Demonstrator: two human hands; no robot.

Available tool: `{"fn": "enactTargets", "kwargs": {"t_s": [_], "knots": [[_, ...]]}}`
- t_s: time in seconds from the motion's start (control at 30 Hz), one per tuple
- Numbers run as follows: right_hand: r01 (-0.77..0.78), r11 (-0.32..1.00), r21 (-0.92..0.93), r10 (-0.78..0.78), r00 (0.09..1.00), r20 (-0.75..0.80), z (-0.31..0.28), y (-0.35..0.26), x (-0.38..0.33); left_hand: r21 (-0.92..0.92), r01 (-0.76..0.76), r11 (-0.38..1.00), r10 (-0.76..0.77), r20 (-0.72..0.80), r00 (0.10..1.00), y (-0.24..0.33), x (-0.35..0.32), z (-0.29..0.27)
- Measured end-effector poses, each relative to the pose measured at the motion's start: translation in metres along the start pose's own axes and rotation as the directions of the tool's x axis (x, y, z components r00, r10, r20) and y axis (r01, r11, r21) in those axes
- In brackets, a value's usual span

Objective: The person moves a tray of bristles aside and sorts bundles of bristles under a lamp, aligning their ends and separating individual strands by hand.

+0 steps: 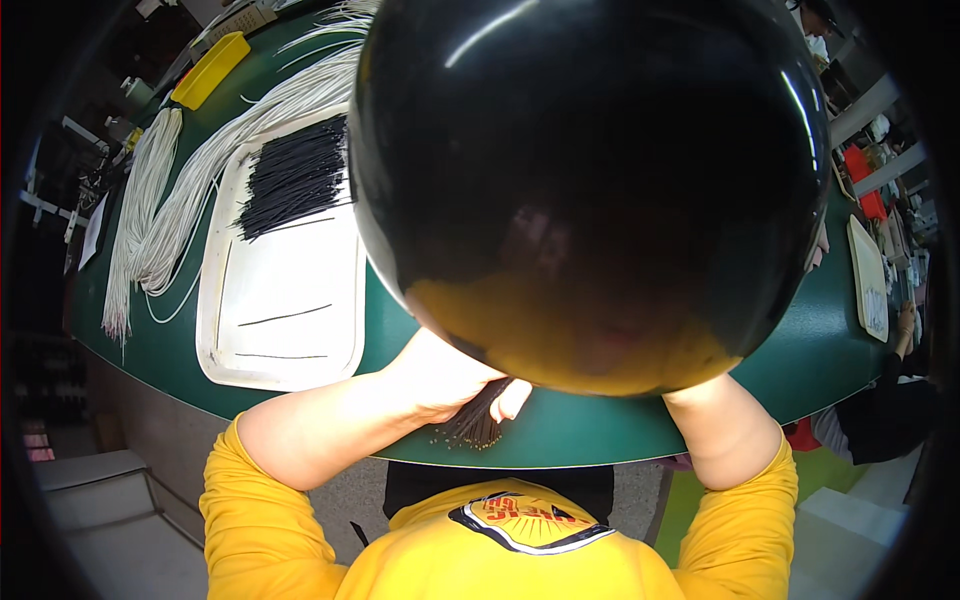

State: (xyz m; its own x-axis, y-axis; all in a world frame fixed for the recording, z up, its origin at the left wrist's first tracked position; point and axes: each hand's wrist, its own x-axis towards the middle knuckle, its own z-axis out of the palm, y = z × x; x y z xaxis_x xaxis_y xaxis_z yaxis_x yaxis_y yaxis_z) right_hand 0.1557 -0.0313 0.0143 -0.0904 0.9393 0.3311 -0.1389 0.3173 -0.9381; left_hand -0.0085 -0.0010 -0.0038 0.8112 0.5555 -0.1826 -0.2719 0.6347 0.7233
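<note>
My left hand (450, 372) is closed round a bundle of thin dark wires (478, 420) just above the table's near edge. Small light-coloured tips show at the bundle's lower end. A large glossy black dome (590, 190), perhaps a lamp shade, hides the bundle's far end and part of this hand. Of my right arm, only the forearm and wrist (705, 395) come into sight. The right hand is hidden beneath the dome, so its fingers and anything in them do not show.
Left of the dome, a white tray (215, 335) holds a pile of black wires (295, 175) and a few loose ones. Long white cables (165, 240) lie beside it on the green table (390, 340). A yellow bin (212, 70) stands farther back. At far right are another tray (866, 270) and a co-worker's hand (906, 322).
</note>
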Motion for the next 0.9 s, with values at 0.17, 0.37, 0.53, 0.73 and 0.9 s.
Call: {"fn": "enactTargets", "kwargs": {"t_s": [0.17,0.37,0.53,0.73,0.9], "knots": [[-0.148,0.776,0.613,-0.156,0.897,0.413,-0.048,0.042,-0.001,0.267,-0.092,0.959,0.12,-0.088,0.989,-0.006,0.004,0.0],[-0.263,0.694,0.67,0.222,0.964,0.148,-0.021,0.011,-0.011,-0.075,-0.008,0.997,0.01,0.015,1.0,0.003,0.0,0.006],[-0.14,0.782,0.607,0.102,0.99,0.097,-0.022,0.021,-0.014,0.272,-0.13,0.953,0.171,-0.133,0.976,-0.006,0.0,0.003],[-0.037,0.997,0.07,0.038,0.999,-0.024,-0.023,0.018,-0.021,0.291,-0.159,0.943,0.206,-0.137,0.969,-0.015,0.0,-0.001],[0.432,0.686,-0.586,-0.369,0.9,0.232,-0.032,0.01,-0.012,-0.089,0.01,0.996,-0.011,-0.002,1.0,0.001,-0.003,0.004]]}}
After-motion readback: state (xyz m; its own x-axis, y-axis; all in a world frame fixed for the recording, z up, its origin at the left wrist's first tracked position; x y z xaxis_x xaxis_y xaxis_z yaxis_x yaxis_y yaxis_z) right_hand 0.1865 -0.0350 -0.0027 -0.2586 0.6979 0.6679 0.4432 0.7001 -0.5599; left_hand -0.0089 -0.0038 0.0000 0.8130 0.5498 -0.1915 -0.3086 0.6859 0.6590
